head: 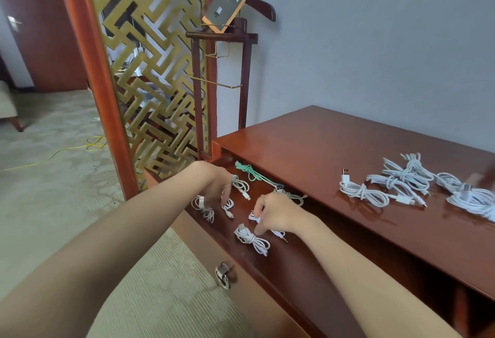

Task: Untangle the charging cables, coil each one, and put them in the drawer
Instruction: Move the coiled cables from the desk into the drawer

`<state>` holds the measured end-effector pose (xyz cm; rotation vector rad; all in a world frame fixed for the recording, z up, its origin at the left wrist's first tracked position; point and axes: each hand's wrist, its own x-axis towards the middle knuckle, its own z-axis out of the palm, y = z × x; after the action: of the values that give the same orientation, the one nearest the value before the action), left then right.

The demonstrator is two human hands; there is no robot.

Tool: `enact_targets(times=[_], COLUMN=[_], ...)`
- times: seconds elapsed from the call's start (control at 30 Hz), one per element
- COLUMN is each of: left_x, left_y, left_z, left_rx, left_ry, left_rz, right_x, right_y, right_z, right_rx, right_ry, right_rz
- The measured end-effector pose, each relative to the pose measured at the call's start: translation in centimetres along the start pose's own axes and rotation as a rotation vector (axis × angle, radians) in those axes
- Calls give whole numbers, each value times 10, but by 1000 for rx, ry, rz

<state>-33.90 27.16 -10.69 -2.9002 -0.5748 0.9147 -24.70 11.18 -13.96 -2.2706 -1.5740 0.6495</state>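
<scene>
The wooden drawer (pixel 292 265) stands pulled out under the desk top. Several coiled white cables lie in it, among them one bundle (pixel 251 238) near the front and a green cable (pixel 247 170) at the back. My left hand (pixel 218 183) hangs over the drawer's left part, fingers pointing down onto a small white coil (pixel 227 205). My right hand (pixel 276 214) is over the drawer's middle and pinches a white cable (pixel 254 217) between thumb and fingers. More coiled white cables (pixel 401 182) lie on the desk top (pixel 321 155).
A metal ring pull (pixel 223 274) hangs on the drawer front. A dark wooden valet stand (pixel 242 70) stands behind the desk's left end, beside a gold lattice screen (pixel 150 70). A yellow cord (pixel 88 146) runs across the carpet.
</scene>
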Motion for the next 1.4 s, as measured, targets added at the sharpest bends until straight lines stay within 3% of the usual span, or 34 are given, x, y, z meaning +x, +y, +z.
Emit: enact_targets(times=[0.17, 0.43, 0.67, 0.93, 1.23, 1.4], left_x=[-4, 8, 29, 65, 78, 80], left_y=[23, 96, 150, 173, 176, 177], left_z=[-45, -99, -116, -93, -62, -59], left_rx=[-121, -1, -1, 14, -68, -125], left_ry=[195, 495, 734, 660, 866, 881], left_rz=[118, 286, 475, 517, 521, 526], right_x=[-10, -57, -78, -70, -59, -59], right_y=[14, 47, 100, 144, 156, 158], right_z=[-41, -109, -146, -127, -120, -115], right_rx=[-23, 72, -155, -301, -292, -288], right_ry=[123, 318, 653, 516, 641, 652], right_rz=[34, 175, 290, 386, 390, 371])
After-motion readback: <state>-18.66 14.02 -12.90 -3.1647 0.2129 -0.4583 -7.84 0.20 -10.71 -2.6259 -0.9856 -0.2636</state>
